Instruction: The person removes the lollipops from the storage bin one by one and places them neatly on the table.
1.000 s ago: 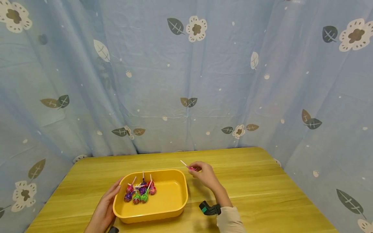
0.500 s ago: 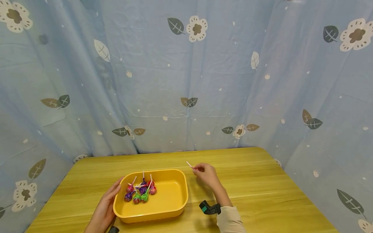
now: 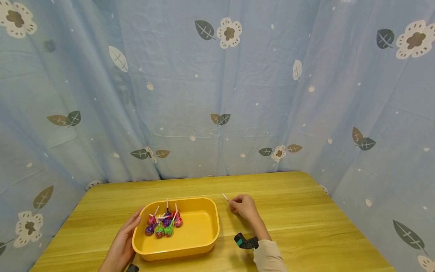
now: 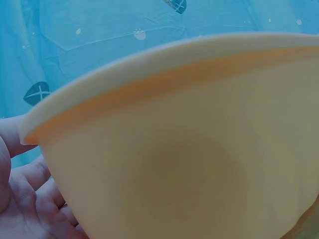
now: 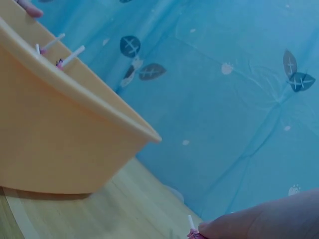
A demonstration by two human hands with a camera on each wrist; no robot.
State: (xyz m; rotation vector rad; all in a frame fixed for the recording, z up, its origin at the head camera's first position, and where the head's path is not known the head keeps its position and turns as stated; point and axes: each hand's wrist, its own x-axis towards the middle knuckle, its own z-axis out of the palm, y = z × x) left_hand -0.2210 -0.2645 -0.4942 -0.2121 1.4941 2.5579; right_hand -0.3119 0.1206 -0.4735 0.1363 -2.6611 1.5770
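Observation:
A yellow plastic bin [image 3: 193,247] stands on the wooden table with several wrapped lollipops [image 3: 166,222] in its left part, purple, green and pink. At its left side my left hand [image 3: 119,241] holds the wall, thumb at the rim and fingers outside; the left wrist view shows the wall [image 4: 174,149] up close. Right of the bin, my right hand [image 3: 245,207] pinches a lollipop [image 3: 225,197] whose white stick points up and left. Its pink wrapper [image 5: 195,234] peeks out by a fingertip in the right wrist view; the fingers hide most of the candy.
The wooden table [image 3: 306,226] extends to the right of the bin and behind it. A blue patterned curtain [image 3: 217,83] hangs along the back edge and both sides. A black strap device [image 3: 246,241] sits on my right wrist.
My right hand has moved rightward and a little toward me with the lollipop, whose pink wrapper is now hidden in the head view. The left hand and the bin have stayed put.

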